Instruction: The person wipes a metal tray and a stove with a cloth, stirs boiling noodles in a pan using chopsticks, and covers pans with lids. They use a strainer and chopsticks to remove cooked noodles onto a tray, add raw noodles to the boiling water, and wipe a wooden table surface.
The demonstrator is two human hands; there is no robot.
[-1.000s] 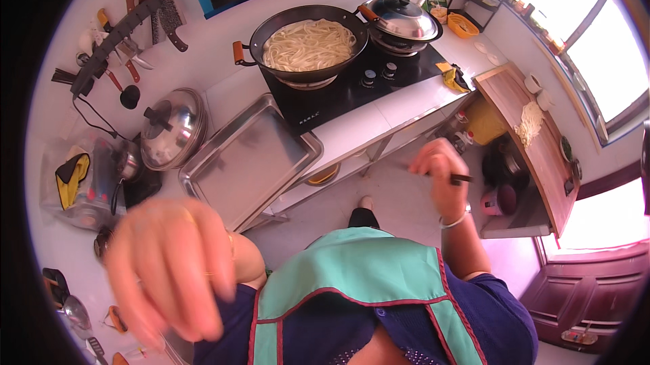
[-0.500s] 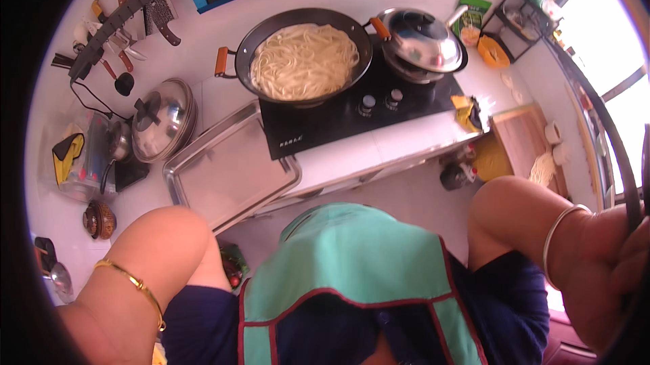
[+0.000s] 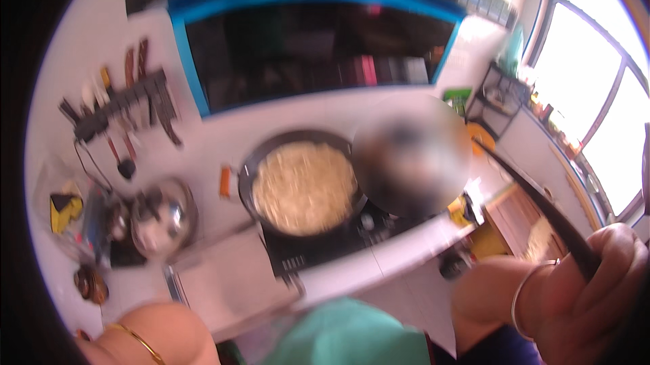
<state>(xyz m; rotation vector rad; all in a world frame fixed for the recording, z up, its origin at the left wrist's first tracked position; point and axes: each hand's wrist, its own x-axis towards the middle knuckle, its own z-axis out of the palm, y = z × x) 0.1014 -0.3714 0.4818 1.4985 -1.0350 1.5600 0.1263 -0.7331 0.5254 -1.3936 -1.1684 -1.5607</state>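
My right hand, at the right edge with a silver bangle behind it, is closed around a long dark tapering stick. Its thin end points up and left toward the stove, and the exact kind is unclear. Of my left hand only the part beside the gold bracelet shows at the lower left; its fingers lie outside the picture. Ahead, pale noodles fill a black wok with orange side handles. It sits on the black stove, apart from both hands.
Right of the wok, a blurred patch hides the second pan. A metal tray lies at the counter's left. Knives hang on a rack; a lidded steel pan stands below. A cooker hood overhangs the stove. A wooden board lies right.
The view has tilted up, so the stove sits lower and more of the hood shows. My right hand has moved left into view, with the stick's tip now swung toward the stove.
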